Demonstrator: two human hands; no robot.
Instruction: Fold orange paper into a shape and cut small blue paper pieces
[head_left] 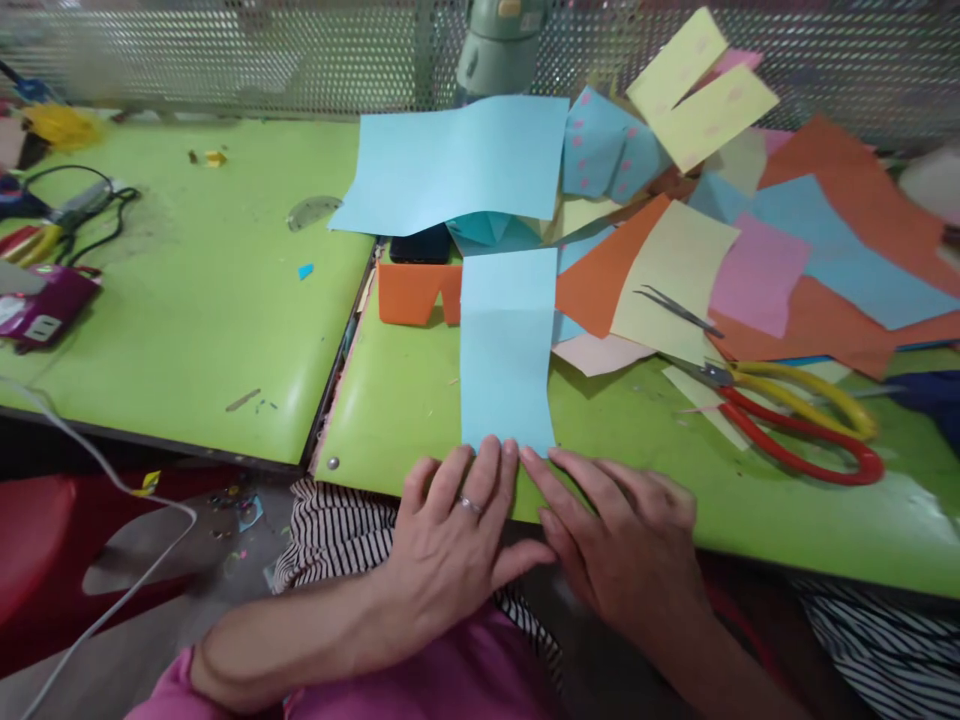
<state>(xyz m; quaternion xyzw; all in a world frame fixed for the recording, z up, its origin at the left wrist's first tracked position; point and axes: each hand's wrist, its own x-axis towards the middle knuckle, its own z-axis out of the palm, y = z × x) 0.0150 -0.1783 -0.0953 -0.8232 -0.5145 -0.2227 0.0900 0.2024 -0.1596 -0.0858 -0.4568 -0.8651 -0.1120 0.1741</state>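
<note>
One paper strip (508, 350) — light blue, oblong, creased

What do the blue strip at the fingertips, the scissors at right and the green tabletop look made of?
Blue strip: likely paper or thin card; matte, evenly coloured, with a faint crease across it.
Scissors: blades look like metal, dark grey; red and yellow handles smooth, probably plastic or plastic-coated.
Green tabletop: semi-gloss, reflecting light in patches; laminate or plastic covering, can't tell which.
</note>
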